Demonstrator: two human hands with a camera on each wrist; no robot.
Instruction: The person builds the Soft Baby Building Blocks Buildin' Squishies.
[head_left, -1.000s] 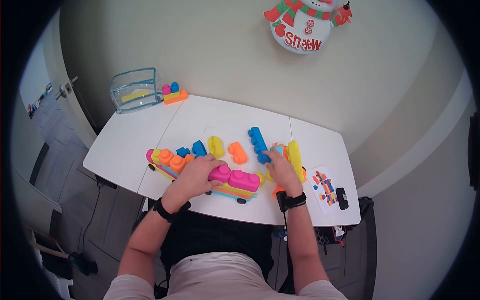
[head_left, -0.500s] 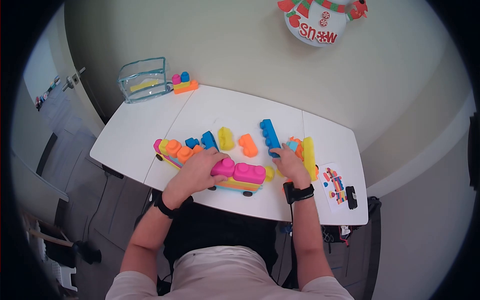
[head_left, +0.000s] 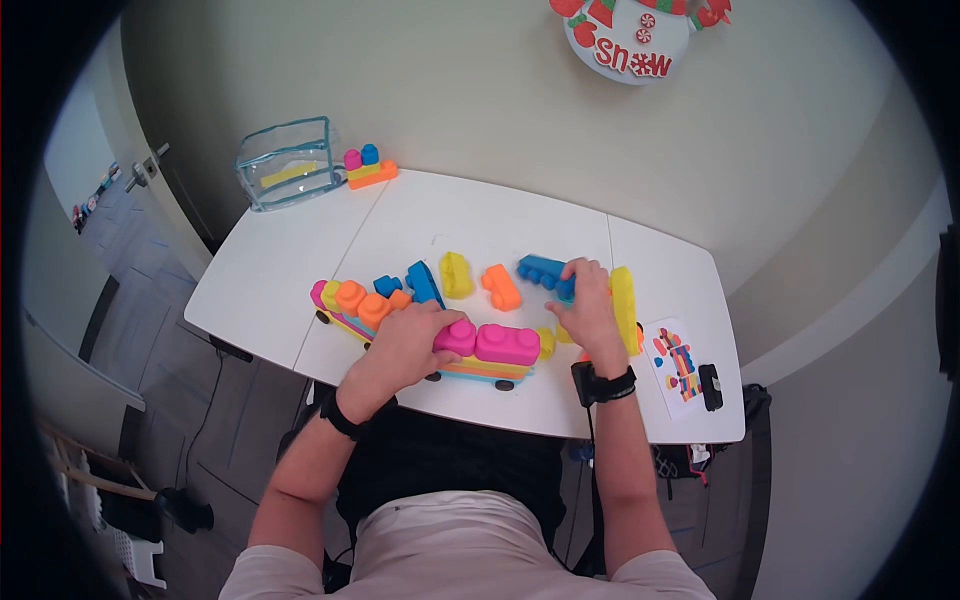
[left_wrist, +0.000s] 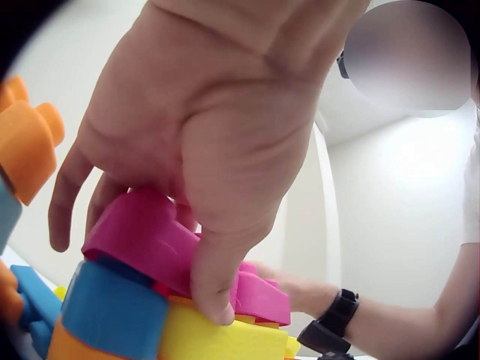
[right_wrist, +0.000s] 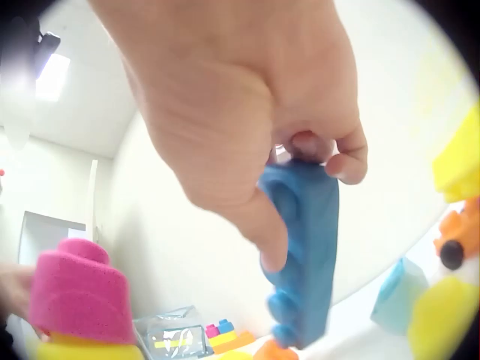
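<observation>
While the left hand is gripping a pink block on top of the wheeled block car, probably for keeping it steady, the right hand is pinching a long blue block between thumb and fingers. Perhaps the person is pinching near one end so that most of the studs are remaining free. This blue block is extending outward from the right hand, beyond the car's right end, on its far side; whether it is touching the table, I cannot tell. Behind the car an orange block is lying, and to its right a picture sheet, maybe for easy looking.
</observation>
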